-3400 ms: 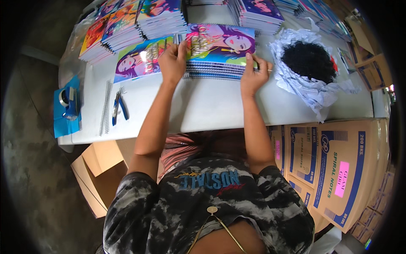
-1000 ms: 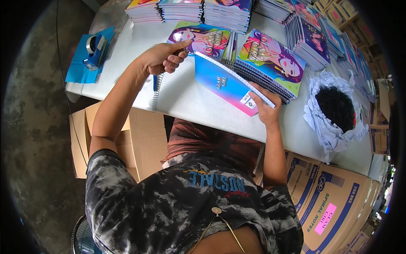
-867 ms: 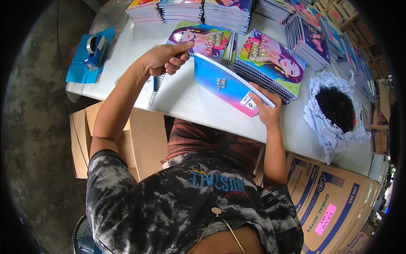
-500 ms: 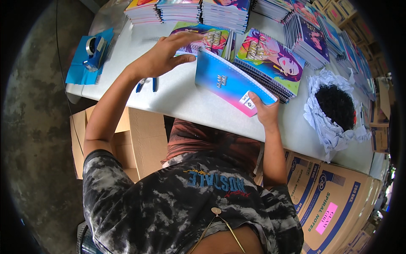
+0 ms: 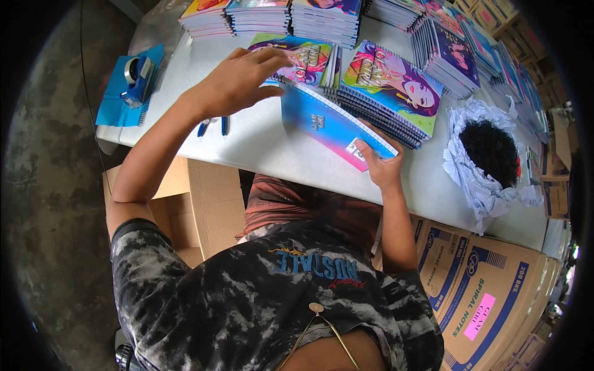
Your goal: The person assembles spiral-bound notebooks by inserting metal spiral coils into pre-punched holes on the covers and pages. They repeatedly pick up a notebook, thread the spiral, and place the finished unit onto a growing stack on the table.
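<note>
A spiral notebook [image 5: 322, 120] with a blue-to-pink cover is held up at a tilt over the table's near side. My right hand [image 5: 383, 166] grips its lower right corner, thumb on the cover beside a small white label. At the notebook's upper left corner hovers my left hand [image 5: 244, 83], its thumb and fingers apart; I cannot tell if the thumb touches it. Just behind lies a stack of spiral notebooks [image 5: 396, 86] with a colourful illustrated cover. Left of that stack, partly behind my left hand, are more notebooks [image 5: 303, 59] with the same cover.
Tall notebook stacks [image 5: 325, 21] line the table's [image 5: 247, 145] far side and right. A tape dispenser [image 5: 137, 80] rests on a blue notebook [image 5: 111, 102] at left. Blue pens [image 5: 224, 125], crumpled paper [image 5: 461, 167] around a black tangle [image 5: 489, 151], and cardboard boxes [image 5: 495, 309] are nearby.
The notebook has shifted slightly left and tipped more edge-on, along with my right hand. My left elbow has swung outward to the left, while that hand stays near the notebook's corner.
</note>
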`<state>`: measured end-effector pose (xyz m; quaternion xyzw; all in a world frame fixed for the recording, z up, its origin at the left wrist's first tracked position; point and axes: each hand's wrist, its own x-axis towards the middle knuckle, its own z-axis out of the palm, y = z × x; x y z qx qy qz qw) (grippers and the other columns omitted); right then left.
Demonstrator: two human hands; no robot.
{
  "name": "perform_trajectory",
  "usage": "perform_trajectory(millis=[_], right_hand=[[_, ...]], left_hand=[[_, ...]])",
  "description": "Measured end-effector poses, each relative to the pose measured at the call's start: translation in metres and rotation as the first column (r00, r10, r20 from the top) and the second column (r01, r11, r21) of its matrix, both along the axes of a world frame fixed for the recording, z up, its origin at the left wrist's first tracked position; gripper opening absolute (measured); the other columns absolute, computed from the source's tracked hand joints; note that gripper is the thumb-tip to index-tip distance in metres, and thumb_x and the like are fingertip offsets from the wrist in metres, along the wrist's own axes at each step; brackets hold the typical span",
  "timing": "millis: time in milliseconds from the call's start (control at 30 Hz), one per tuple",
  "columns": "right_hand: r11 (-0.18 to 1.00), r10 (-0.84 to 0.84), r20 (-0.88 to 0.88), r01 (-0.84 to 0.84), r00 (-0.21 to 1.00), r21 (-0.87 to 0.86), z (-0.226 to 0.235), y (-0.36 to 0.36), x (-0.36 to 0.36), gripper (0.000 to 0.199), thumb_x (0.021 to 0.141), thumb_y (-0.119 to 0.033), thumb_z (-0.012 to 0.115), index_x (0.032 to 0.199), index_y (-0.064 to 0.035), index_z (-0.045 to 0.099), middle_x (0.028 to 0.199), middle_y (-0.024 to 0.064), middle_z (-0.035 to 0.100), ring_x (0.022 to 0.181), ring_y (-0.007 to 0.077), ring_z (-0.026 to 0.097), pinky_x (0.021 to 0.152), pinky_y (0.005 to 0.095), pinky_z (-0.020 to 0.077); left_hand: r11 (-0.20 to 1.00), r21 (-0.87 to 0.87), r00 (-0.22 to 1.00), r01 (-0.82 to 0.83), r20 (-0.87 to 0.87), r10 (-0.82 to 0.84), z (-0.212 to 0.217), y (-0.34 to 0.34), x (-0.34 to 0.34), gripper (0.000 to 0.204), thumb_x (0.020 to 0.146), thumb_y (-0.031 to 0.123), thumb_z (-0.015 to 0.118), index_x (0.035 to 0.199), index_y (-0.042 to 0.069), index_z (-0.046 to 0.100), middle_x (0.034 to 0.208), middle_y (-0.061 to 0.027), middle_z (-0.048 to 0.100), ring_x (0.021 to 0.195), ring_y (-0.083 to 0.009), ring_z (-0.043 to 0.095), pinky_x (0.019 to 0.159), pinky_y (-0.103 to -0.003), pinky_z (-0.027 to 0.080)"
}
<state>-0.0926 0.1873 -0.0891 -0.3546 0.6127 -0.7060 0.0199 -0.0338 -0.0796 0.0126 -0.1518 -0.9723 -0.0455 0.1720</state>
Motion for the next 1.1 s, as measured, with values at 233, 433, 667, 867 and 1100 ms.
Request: perform_trajectory(millis=[233, 433, 667, 867, 1100], right_hand=[[0.991, 0.059, -0.154, -0.039, 0.986, 0.132, -0.004, 0.004, -0.004, 0.026, 0.080, 0.004, 0.060, 0.106, 0.0014, 0.063, 0.098, 0.0112, 0.067, 0.062, 0.0086, 0.053, 0.058, 0.0234, 0.0457], [0.988, 0.081, -0.162, -0.058, 0.983, 0.142, -0.003, 0.005, -0.003, 0.028, 0.081, 0.005, 0.058, 0.108, 0.0021, 0.061, 0.102, 0.0118, 0.066, 0.069, 0.0112, 0.059, 0.064, 0.0234, 0.0480], [0.991, 0.078, -0.165, -0.058, 0.983, 0.121, -0.002, 0.003, -0.002, 0.027, 0.080, 0.006, 0.058, 0.106, 0.0027, 0.061, 0.102, 0.0126, 0.065, 0.077, 0.0141, 0.063, 0.069, 0.0248, 0.0493], [0.990, 0.083, -0.181, -0.061, 0.980, 0.125, -0.002, 0.003, 0.000, 0.027, 0.079, 0.007, 0.057, 0.106, 0.0024, 0.062, 0.102, 0.0138, 0.065, 0.078, 0.0160, 0.064, 0.070, 0.0249, 0.0494], [0.978, 0.106, -0.121, -0.081, 0.987, 0.194, 0.002, 0.004, 0.003, 0.028, 0.079, 0.007, 0.058, 0.106, 0.0013, 0.062, 0.099, 0.0136, 0.066, 0.074, 0.0128, 0.062, 0.068, 0.0219, 0.0480]], left_hand=[[1.000, -0.022, 0.996, -0.002, -0.089, 0.000, 0.002, 0.006, 0.006, 0.023, 0.075, 0.020, 0.067, 0.095, 0.010, 0.060, 0.095, -0.0062, 0.061, 0.093, -0.0240, 0.056, 0.091, -0.037, 0.036], [0.968, -0.188, 0.944, -0.164, 0.256, 0.209, 0.026, 0.020, 0.008, 0.026, 0.075, 0.020, 0.068, 0.097, 0.010, 0.058, 0.097, -0.0041, 0.062, 0.093, -0.0207, 0.056, 0.089, -0.036, 0.037], [0.994, -0.093, 0.975, -0.056, 0.208, 0.074, 0.018, 0.008, 0.007, 0.018, 0.073, 0.020, 0.070, 0.086, 0.011, 0.061, 0.084, -0.0020, 0.062, 0.085, -0.0191, 0.057, 0.087, -0.035, 0.037], [0.995, -0.096, 0.987, -0.039, 0.152, 0.054, 0.017, 0.012, 0.012, 0.018, 0.069, 0.020, 0.072, 0.078, 0.010, 0.060, 0.078, -0.0009, 0.061, 0.084, -0.0189, 0.057, 0.086, -0.037, 0.036], [0.984, -0.139, 0.990, -0.114, 0.070, 0.124, 0.015, 0.021, 0.016, 0.024, 0.066, 0.023, 0.075, 0.081, 0.010, 0.059, 0.085, -0.0027, 0.061, 0.087, -0.0197, 0.057, 0.090, -0.037, 0.034]])
